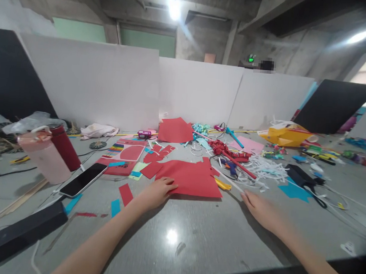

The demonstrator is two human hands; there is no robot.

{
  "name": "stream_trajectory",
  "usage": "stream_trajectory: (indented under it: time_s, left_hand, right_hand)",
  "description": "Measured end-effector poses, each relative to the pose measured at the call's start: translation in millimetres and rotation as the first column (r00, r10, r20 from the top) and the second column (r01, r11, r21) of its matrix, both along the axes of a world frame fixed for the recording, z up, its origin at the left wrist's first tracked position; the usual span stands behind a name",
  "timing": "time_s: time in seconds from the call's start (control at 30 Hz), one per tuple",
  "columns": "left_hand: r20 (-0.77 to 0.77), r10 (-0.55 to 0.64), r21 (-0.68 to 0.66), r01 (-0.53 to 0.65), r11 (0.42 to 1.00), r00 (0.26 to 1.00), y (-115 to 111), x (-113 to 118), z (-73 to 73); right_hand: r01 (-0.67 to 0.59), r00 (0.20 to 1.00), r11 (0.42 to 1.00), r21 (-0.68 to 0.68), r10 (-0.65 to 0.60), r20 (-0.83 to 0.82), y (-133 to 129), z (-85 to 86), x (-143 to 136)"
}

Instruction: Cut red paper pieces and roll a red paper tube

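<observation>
My left hand is at the near left edge of a red paper sheet, with its fingers closed over that edge. The sheet's near edge looks slightly raised from the grey table. To the right of the sheet, my right hand pinches the near end of a thin white strip. The strip slants away toward the sheet's right side. A small yellow piece lies between the sheet and the strip. Red paper scraps are scattered behind and left of the sheet.
At left are a phone, a pink bottle, a red bottle and a black power strip. Toward the right lie a glue gun, shredded white paper and a blue star. White panels stand behind.
</observation>
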State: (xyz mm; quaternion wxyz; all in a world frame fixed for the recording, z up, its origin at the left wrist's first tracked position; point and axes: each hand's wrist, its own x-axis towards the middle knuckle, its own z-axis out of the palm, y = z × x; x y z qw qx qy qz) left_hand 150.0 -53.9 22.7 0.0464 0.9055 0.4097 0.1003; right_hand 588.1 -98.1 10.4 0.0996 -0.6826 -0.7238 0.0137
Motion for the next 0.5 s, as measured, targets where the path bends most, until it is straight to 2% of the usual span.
stream_trajectory:
  time_s: [0.13,0.23,0.33,0.43,0.5]
  left_hand:
    - [-0.037,-0.104,-0.014,0.104,0.994,0.994,-11,0,5.9]
    - [-0.066,-0.112,0.003,0.113,0.994,0.991,-21,8,11.0]
    - [-0.078,-0.102,-0.025,0.101,0.995,0.992,-28,12,17.5]
    - [-0.077,-0.121,-0.068,0.116,0.991,0.99,-33,10,26.6]
    - [-0.085,-0.092,-0.075,0.085,0.994,0.992,-37,7,33.5]
  right_hand:
    - [-0.028,0.999,0.995,0.095,0.024,0.047,-6,-14.5,22]
    - [-0.084,0.992,0.978,0.192,0.064,0.108,2,-11.1,21]
    - [-0.158,0.987,0.961,0.225,0.147,0.064,9,1.5,1]
    - [-0.301,0.951,0.938,0.172,0.309,-0.019,11,14.5,-32]
    - [-0.411,0.907,0.903,0.121,0.419,-0.046,9,19.7,-56]
